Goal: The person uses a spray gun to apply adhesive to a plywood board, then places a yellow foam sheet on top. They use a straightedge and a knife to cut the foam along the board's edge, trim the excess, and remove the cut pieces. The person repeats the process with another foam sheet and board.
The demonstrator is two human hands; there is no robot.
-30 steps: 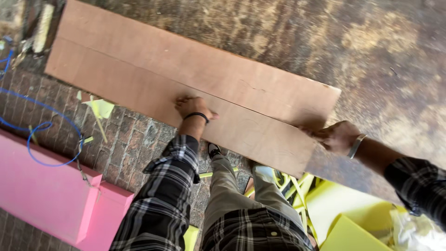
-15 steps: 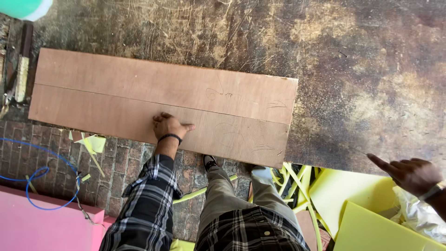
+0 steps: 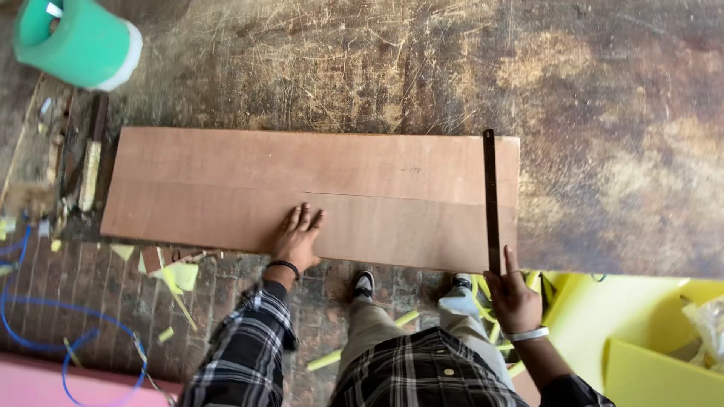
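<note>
A long brown wooden board (image 3: pixel 226 181) lies flat on a worn, scratched tabletop (image 3: pixel 362 68). My left hand (image 3: pixel 299 235) rests palm down on the board's near edge, fingers apart. My right hand (image 3: pixel 513 295) holds the near end of a thin dark metal ruler (image 3: pixel 491 197). The ruler lies across the board near its right end, running from the near edge to the far edge.
A green roll with a white rim (image 3: pixel 75 41) stands at the far left of the table. Tools (image 3: pixel 89 162) lie left of the board. Below are a brick floor, a blue cable (image 3: pixel 30 324), a pink sheet (image 3: pixel 45 384) and yellow foam sheets (image 3: pixel 656 354).
The board has turned level in view. My right hand, empty and away at the right before, now holds a ruler laid across the board's right end. My left hand stays on the board.
</note>
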